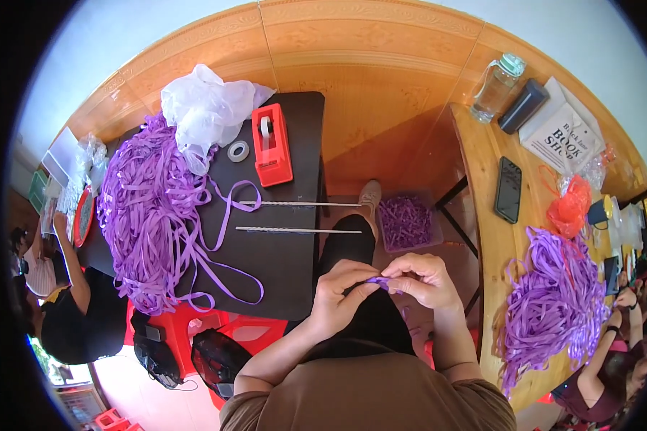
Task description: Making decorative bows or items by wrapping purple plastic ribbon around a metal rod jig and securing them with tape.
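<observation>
I see the left hand (338,294) and right hand (425,279) pinching purple ribbon (379,281) (likely light, soft, slippery); I'd grip its left and right ends.

Held ribbon (381,282) purple (heaped ribbons (147,208) too); tape dispenser (274,171) red; wall tiles (366,43) orange, relief-patterned; shirt (366,391) plain brown.

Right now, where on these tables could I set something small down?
The dark table has room below the lower stick, right of the ribbon heap; the wooden table, between phone and ribbon pile. Crowded: the dark table's left, under heap and plastic bag; the wooden one's far end, with bottle and printed bag.
</observation>
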`<state>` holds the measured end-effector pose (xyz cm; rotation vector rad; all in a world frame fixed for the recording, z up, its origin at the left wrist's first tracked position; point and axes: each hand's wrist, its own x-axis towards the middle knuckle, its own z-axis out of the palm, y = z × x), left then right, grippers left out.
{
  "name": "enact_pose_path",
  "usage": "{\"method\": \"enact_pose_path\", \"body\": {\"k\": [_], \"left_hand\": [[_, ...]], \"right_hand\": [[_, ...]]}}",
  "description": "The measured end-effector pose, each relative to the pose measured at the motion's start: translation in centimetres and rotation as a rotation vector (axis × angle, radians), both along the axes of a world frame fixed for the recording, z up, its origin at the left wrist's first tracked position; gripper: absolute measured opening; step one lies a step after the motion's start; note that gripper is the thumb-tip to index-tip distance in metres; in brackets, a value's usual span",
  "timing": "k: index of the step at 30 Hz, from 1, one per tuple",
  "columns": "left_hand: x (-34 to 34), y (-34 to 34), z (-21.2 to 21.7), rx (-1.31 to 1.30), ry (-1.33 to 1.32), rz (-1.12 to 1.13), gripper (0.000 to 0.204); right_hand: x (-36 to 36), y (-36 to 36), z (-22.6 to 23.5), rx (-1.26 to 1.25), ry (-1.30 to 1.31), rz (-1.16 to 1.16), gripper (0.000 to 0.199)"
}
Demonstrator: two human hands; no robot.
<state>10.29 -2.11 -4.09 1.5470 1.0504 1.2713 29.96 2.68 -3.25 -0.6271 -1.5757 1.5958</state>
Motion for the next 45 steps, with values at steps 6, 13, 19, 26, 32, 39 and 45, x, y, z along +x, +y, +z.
{"method": "enact_pose_path", "body": {"k": [6, 13, 19, 26, 32, 39, 45], "left_hand": [[-0.5, -0.4, -0.8, -0.012, -0.071, -0.040, 0.010], [-0.9, -0.6, -1.4, -0.237, -0.389, -0.168, 0.008], [-1.2, -0.8, -0.7, -0.324, -0.460, -0.256, 0.008], [-1.5, -1.5, -0.7, -0.204, -0.198, -0.229, 0.009], [-0.6, -1.7, -0.1, 0.330, 0.190, 0.073, 0.016], [-0.2, -1.7, 0.2, 0.635, 0.496, 0.217, 0.023], [-0.1, -1.6, -0.6, 0.703, 0.618, 0.273, 0.024]], "right_hand": [[-0.7, -0.6, 0.8, 0.015, -0.047, -0.019, 0.018], [-1.7, -0.5, 1.4, 0.149, -0.138, 0.023, 0.018], [-1.8, -0.1, 0.8, 0.364, -0.123, 0.039, 0.021], [-1.9, -0.6, 1.0, 0.433, -0.196, 0.068, 0.020], [-2.5, -1.1, 1.3, 0.508, -0.218, 0.007, 0.018], [-2.9, -1.8, 1.6, 0.497, -0.278, -0.088, 0.019], [-3.6, -2.3, 1.6, 0.489, -0.394, -0.176, 0.017]]}}
